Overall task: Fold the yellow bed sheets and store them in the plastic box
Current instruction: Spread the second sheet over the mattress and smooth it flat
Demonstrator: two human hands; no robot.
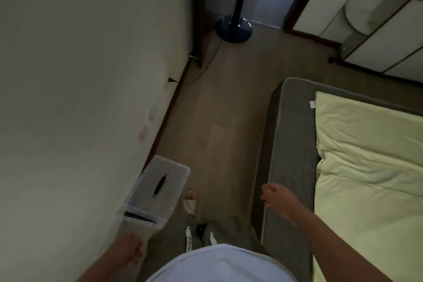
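Note:
The yellow bed sheet [366, 167] lies spread on the grey mattress [290, 144] at the right, with creases across it. A clear plastic box [158, 192] with its lid on and a black handle stands on the floor by the left wall. My left hand [131, 252] hangs beside the box's near end with fingers loose, holding nothing. My right hand [274, 197] is out in front of me over the mattress's left edge, fingers loosely curled and empty, well short of the sheet.
A black floor fan stand [233, 27] with its cable stands by the doorway at the back. White wardrobe doors [366, 18] line the far right. The bare floor strip [217, 110] runs between wall and bed. My sandalled foot [190, 201] is beside the box.

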